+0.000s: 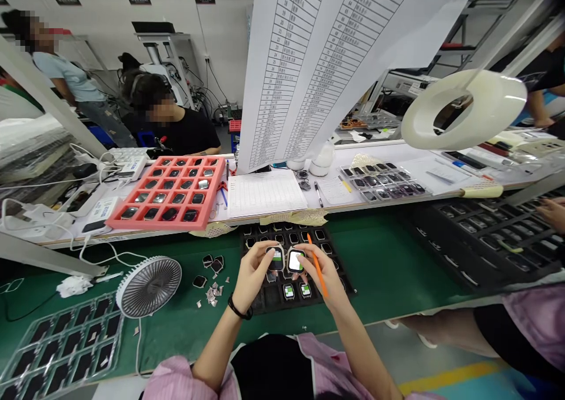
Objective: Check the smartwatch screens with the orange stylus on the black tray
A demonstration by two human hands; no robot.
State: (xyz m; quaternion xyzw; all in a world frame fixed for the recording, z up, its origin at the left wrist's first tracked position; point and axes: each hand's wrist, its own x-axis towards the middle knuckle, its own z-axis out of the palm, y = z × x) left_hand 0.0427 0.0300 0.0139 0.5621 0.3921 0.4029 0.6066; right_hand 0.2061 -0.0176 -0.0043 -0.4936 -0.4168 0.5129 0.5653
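My left hand (pixel 255 270) is closed on a square watch body (pixel 276 259) whose screen shows some green. Close beside it, my right hand (pixel 321 270) grips a second watch body (pixel 295 260) with a bright white and green screen. An orange stick (pixel 318 267) is also held in my right hand, slanting across its back. Both hands are over a black tray (pixel 273 301) holding rows of watch bodies. Two in its front row, a left one (pixel 288 292) and a right one (pixel 305 289), have lit screens.
A small fan (pixel 149 287), loose watch bodies (pixel 216 264) and scraps (pixel 214 294) lie left on the green mat (pixel 185 335). A clear tray (pixel 66 344) is far left. The shelf bears a red tray (pixel 166 191). Paper (pixel 304 53) and a tape roll (pixel 463 109) hang above. People are nearby.
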